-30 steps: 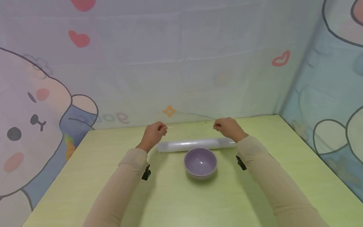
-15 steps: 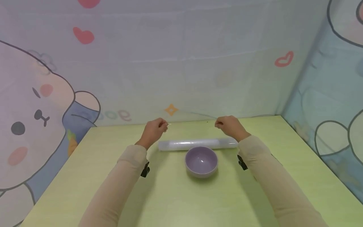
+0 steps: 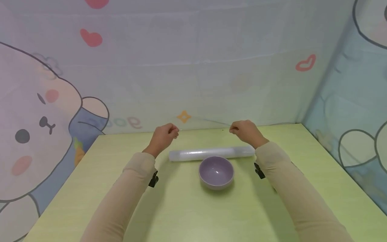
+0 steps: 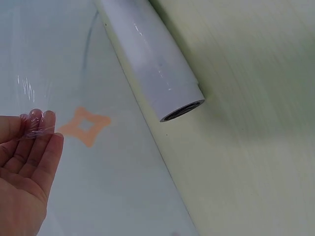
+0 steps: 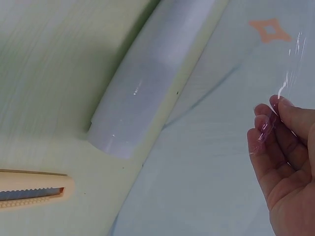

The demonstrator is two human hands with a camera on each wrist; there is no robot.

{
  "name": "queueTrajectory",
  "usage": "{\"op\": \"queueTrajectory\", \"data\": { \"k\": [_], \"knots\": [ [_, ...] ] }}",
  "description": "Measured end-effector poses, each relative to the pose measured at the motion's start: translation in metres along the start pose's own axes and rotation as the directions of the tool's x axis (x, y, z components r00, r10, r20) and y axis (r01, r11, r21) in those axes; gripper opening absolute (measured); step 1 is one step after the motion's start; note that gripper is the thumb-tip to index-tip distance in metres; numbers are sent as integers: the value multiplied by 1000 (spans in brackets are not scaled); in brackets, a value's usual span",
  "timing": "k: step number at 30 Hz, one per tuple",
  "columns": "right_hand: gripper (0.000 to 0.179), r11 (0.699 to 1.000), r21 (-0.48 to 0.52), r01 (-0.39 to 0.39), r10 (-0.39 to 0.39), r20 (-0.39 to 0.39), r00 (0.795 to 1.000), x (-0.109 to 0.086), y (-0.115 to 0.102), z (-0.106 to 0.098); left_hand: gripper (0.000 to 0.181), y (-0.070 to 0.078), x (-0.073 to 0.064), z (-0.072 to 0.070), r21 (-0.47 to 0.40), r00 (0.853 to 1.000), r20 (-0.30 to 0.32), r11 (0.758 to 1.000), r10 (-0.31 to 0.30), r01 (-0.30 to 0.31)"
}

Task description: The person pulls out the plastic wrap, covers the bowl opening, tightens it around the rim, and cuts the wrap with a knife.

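Note:
My left hand (image 3: 162, 137) pinches one edge of clear cling film (image 4: 27, 91) between thumb and fingers; the film bunches over the fingertips. Opposite it, my right hand (image 3: 246, 132) grips the film's other side, a crumpled part lying across its fingers in the right wrist view. Both hands are raised beyond the cling film roll (image 3: 208, 154), and the stretch between them barely shows in the head view. The roll lies crosswise on the table, its hollow end visible in the left wrist view. Just in front of it stands a lilac bowl (image 3: 216, 172).
A peach-coloured cutter (image 5: 66, 186) with a toothed slot lies on the table, mostly hidden by the right forearm in the head view. The pale green table (image 3: 211, 215) meets a printed cloth backdrop (image 3: 151, 84) behind and at the sides.
Both hands have risen slightly and moved a little farther from the roll, still pinching the film. The head view has shifted slightly; bowl and roll stay in place on the table.

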State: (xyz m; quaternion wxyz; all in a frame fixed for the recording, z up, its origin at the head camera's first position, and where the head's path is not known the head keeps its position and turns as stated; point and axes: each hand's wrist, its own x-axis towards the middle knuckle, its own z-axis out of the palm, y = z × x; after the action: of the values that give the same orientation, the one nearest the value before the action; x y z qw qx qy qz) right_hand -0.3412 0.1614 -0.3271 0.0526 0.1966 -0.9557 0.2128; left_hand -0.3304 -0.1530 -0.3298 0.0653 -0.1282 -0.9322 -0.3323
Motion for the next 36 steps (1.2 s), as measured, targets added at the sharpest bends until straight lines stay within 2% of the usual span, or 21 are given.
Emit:
{"op": "queueTrajectory", "data": {
  "k": [18,36],
  "knots": [
    [19,1000,-12,19,-19,-18,1000,1,0,-16,23,13,4,-9,-10,999,-31,999,38,-38],
    [19,998,-9,62,-63,-18,998,2,-3,-31,22,18,7,-20,-1,997,-55,998,59,-59]
  ]
}}
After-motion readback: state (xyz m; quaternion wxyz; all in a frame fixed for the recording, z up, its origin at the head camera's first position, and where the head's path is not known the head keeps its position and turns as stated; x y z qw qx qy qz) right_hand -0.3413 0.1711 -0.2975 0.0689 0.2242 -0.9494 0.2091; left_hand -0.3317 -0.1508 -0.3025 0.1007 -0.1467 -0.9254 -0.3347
